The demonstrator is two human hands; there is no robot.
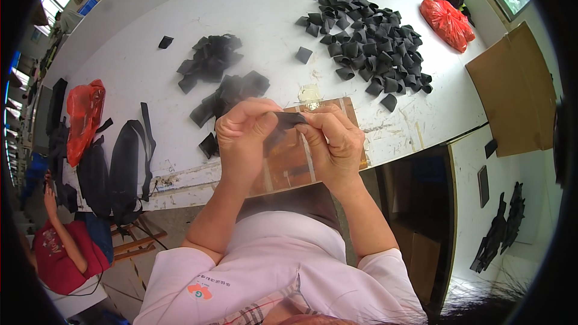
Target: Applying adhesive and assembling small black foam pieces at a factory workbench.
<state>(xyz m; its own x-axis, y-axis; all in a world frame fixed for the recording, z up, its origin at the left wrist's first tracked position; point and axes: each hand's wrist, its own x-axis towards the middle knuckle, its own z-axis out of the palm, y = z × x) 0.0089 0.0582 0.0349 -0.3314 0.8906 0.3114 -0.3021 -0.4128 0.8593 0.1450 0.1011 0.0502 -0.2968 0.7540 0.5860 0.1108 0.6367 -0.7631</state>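
While both hands, the left hand and right hand, pinch closed on a small black fabric piece between them, it looks light, limp, best gripped at its edges.

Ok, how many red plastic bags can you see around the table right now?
2. One red plastic bag lies at the table's left edge beside the black bags; the other red bag sits at the far right, next to the cardboard sheet. Others could be hidden out of view.
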